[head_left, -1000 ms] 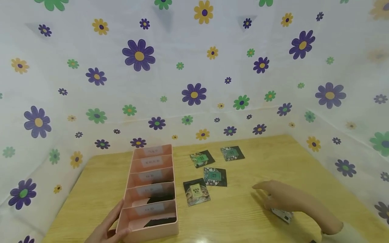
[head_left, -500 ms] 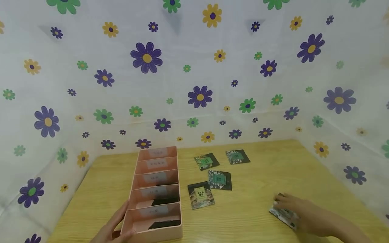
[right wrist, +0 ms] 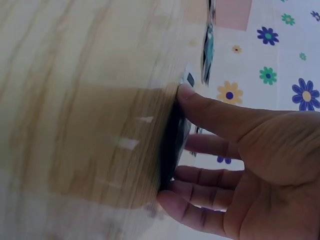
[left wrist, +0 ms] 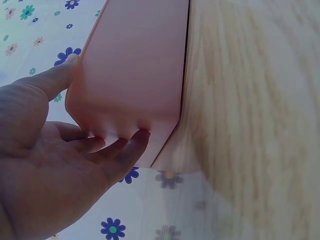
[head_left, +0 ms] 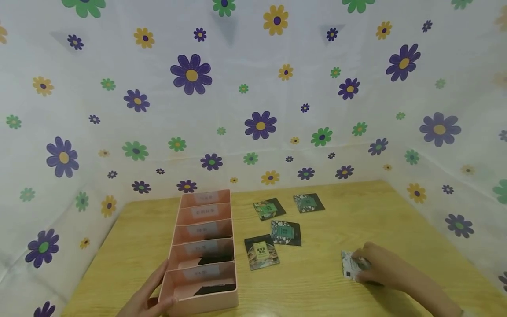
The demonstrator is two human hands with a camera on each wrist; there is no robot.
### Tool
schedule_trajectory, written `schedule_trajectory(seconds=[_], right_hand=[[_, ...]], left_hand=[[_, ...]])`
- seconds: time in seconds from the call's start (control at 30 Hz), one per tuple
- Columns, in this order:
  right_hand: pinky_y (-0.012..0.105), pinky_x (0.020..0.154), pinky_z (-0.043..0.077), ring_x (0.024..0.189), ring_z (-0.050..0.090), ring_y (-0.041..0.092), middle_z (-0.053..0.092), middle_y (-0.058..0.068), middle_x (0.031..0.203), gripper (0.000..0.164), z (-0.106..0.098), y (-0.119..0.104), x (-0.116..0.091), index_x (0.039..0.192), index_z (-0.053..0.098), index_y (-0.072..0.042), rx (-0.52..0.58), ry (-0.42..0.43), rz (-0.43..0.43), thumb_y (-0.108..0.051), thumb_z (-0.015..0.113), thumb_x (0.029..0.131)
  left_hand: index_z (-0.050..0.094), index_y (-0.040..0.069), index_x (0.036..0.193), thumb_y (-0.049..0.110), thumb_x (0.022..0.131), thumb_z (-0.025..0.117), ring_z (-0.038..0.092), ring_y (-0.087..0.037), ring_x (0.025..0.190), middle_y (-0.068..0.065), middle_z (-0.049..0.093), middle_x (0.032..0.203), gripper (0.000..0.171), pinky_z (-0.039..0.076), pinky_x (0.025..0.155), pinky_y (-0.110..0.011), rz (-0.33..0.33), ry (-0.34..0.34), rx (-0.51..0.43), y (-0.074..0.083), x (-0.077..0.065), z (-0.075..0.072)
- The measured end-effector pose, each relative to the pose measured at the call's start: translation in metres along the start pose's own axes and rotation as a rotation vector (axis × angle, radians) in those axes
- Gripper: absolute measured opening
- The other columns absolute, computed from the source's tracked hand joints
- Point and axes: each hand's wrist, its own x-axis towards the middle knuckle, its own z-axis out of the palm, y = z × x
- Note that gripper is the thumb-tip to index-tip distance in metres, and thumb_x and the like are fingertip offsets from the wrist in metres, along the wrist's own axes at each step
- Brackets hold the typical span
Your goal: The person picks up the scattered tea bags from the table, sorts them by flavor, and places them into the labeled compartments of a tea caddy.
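A long pink divided box (head_left: 206,303) with paper labels on its dividers stands on the table. My left hand (head_left: 148,293) grips its near left corner, the thumb (left wrist: 62,75) on one side and fingers bent against the other. Dark sachets (head_left: 215,289) lie in its nearer compartments. To the right, my right hand (head_left: 384,266) pinches a flat sachet (head_left: 348,267) with a pale patterned front and dark back. In the right wrist view, thumb (right wrist: 192,97) and fingertips hold opposite edges of this sachet, low over the wood; the palm hides part of it in the head view.
Right of the box lie a sachet with a yellow label (head_left: 262,253), overlapping a teal-labelled sachet (head_left: 286,233). Behind them are a green-labelled sachet (head_left: 269,208) and another teal one (head_left: 309,203). A flower-patterned white sheet (head_left: 233,110) encloses the wooden table (head_left: 317,286).
My right hand came down over the sachet at the right, took hold of it and shifted and turned it slightly leftward. The left hand stays at the box corner. The head view shifted slightly.
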Motion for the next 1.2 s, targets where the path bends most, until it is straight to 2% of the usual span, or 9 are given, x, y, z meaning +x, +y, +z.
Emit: schedule_trajectory(seconds=[0.23,0.47,0.6,0.67,0.77,0.87,0.97,1.0,1.2], right_hand=[[0.035,0.064,0.043,0.072,0.048,0.016,0.057,0.001,0.082,0.041,0.007,-0.014,0.012,0.1,0.063,-0.008,0.027,0.029,0.115,-0.039,0.085,0.085],[0.03,0.055,0.038,0.06,0.044,0.015,0.053,0.001,0.069,0.035,0.013,-0.016,0.018,0.09,0.058,-0.005,0.139,0.052,0.179,-0.036,0.073,0.097],[0.03,0.054,0.043,0.062,0.05,0.016,0.059,0.002,0.074,0.023,0.003,-0.01,0.019,0.095,0.065,0.0,0.17,0.102,0.179,-0.021,0.068,0.101],[0.034,0.058,0.049,0.069,0.057,0.02,0.065,0.007,0.085,0.021,-0.005,-0.006,0.019,0.105,0.067,0.004,0.162,0.125,0.126,-0.015,0.071,0.098],[0.046,0.075,0.056,0.096,0.065,0.034,0.067,0.02,0.114,0.04,-0.013,-0.003,0.016,0.125,0.064,0.006,0.131,0.096,-0.004,-0.014,0.078,0.093],[0.062,0.094,0.049,0.123,0.054,0.052,0.053,0.032,0.141,0.062,-0.015,-0.002,0.013,0.14,0.056,0.006,0.146,-0.017,-0.109,-0.02,0.082,0.09],[0.069,0.101,0.04,0.134,0.042,0.057,0.045,0.034,0.15,0.071,-0.012,-0.002,0.013,0.146,0.051,0.005,0.151,-0.119,-0.144,-0.02,0.083,0.088],[0.069,0.101,0.039,0.134,0.042,0.058,0.044,0.034,0.15,0.071,-0.011,-0.002,0.013,0.146,0.051,0.006,0.148,-0.136,-0.143,-0.019,0.083,0.088],[0.063,0.096,0.046,0.122,0.053,0.049,0.058,0.026,0.134,0.065,-0.005,-0.001,0.016,0.134,0.062,0.006,0.083,-0.08,-0.131,-0.018,0.089,0.08]], left_hand=[[0.001,0.003,0.166,0.012,0.104,0.063,0.042,-0.049,0.136,-0.038,0.0,0.164,0.087,0.057,0.084,-0.035,0.006,0.024,0.042,0.002,0.001,0.001],[0.006,0.007,0.167,0.012,0.103,0.064,0.044,0.007,0.125,-0.034,0.003,0.166,0.087,0.057,0.085,-0.033,0.02,0.051,0.036,0.003,0.0,0.001],[0.007,0.007,0.167,0.012,0.103,0.065,0.034,0.022,0.119,-0.034,0.003,0.166,0.086,0.057,0.085,-0.034,0.035,0.059,0.043,0.002,0.001,0.002],[0.007,0.007,0.167,0.012,0.103,0.065,0.035,0.016,0.127,-0.033,0.003,0.167,0.087,0.056,0.086,-0.034,0.02,0.068,0.053,0.002,0.001,0.003],[0.006,0.007,0.167,0.013,0.102,0.066,0.033,-0.017,0.145,-0.032,0.003,0.167,0.088,0.056,0.086,-0.034,-0.009,0.08,0.068,0.002,0.001,0.004],[0.004,0.005,0.166,0.013,0.103,0.066,0.027,-0.052,0.143,-0.034,0.003,0.166,0.089,0.057,0.085,-0.035,-0.022,0.079,0.066,0.002,0.001,0.004],[0.004,0.003,0.166,0.013,0.102,0.066,0.031,-0.053,0.141,-0.036,0.002,0.165,0.089,0.057,0.084,-0.035,-0.013,0.072,0.065,0.002,0.002,0.004],[0.003,0.003,0.166,0.013,0.103,0.066,0.034,-0.051,0.14,-0.037,0.002,0.165,0.089,0.057,0.084,-0.035,-0.009,0.068,0.065,0.001,0.002,0.004],[0.006,0.004,0.166,0.014,0.102,0.068,0.038,0.013,0.126,-0.033,0.003,0.167,0.09,0.057,0.084,-0.033,0.006,0.082,0.068,-0.001,0.003,0.004]])
